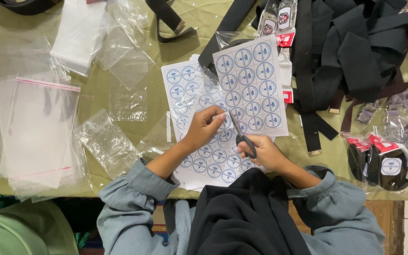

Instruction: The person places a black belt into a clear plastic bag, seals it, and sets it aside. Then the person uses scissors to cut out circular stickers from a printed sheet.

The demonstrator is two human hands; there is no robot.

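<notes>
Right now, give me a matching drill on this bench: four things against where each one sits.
Things:
1 scissors
2 sticker sheet
3 clear bags
4 black straps

Places:
A piled at upper right
B stacked at left
C in the right hand
D under the left hand's fingertips, middle of the table

Pairs: 1-C, 2-D, 3-B, 4-A

light: bright, even | shadows: soft, faint | glare: on plastic bags (107,141) | focus: sharp
</notes>
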